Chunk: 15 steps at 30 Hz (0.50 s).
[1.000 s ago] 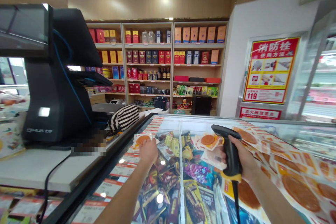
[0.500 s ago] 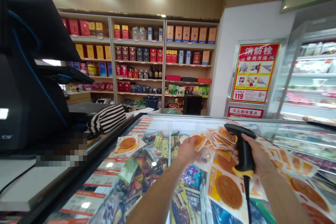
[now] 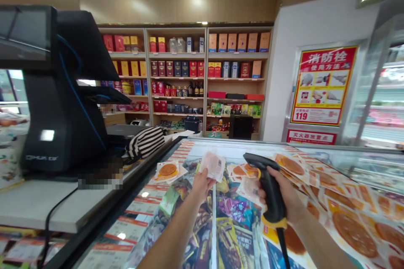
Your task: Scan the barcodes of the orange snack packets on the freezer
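My left hand [image 3: 202, 185] pinches the lower edge of a clear flat food packet [image 3: 212, 166], held tilted above the glass top of a chest freezer [image 3: 232, 149]. Its pale back with a small printed label faces me. In my right hand [image 3: 285, 197] is a black and yellow barcode scanner [image 3: 272, 193], its head pointing left towards the packet and its cable hanging down. Under the scanner lie more packets with round orange-brown patties, with a wide spread of patty packets [image 3: 355, 227] to the right. One patty packet [image 3: 168, 170] lies apart on the left.
A black checkout terminal [image 3: 67, 126] stands on the white counter [image 3: 38, 206] at left, beside a black-and-white striped bag [image 3: 147, 142]. Colourful frozen packs [image 3: 233, 235] show through the glass. Shelves with boxes and bottles [image 3: 176, 69] line the back wall.
My left hand has picked up a packet from the spread and brought it left, turned with its back up. The scanner has come nearer to it. The view has swung slightly left.
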### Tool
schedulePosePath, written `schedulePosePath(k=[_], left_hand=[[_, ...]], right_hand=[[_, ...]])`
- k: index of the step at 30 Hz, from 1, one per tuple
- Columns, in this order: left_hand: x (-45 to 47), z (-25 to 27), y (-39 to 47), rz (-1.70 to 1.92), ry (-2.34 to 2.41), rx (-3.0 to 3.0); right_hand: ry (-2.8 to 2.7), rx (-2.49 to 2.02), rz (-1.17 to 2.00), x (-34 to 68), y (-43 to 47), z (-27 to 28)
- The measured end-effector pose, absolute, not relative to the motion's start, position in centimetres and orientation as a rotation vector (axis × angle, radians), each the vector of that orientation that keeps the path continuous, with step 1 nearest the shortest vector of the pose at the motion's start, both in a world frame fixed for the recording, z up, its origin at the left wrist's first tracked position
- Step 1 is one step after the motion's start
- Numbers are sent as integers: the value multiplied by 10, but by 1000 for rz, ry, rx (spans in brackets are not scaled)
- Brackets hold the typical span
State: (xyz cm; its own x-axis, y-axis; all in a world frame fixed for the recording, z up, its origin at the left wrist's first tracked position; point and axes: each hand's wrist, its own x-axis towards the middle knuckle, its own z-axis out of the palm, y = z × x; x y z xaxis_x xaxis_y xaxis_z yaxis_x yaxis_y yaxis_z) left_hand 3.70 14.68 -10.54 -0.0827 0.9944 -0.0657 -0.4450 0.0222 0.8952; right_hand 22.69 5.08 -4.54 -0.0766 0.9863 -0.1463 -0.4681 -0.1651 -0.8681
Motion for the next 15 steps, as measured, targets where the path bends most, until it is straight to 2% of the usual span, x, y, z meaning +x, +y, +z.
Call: schedulePosePath(k=[15], left_hand=[[-2,-106,148,1435,1001,708]], right_hand=[[-962,-1051,1648,201,43,-61]])
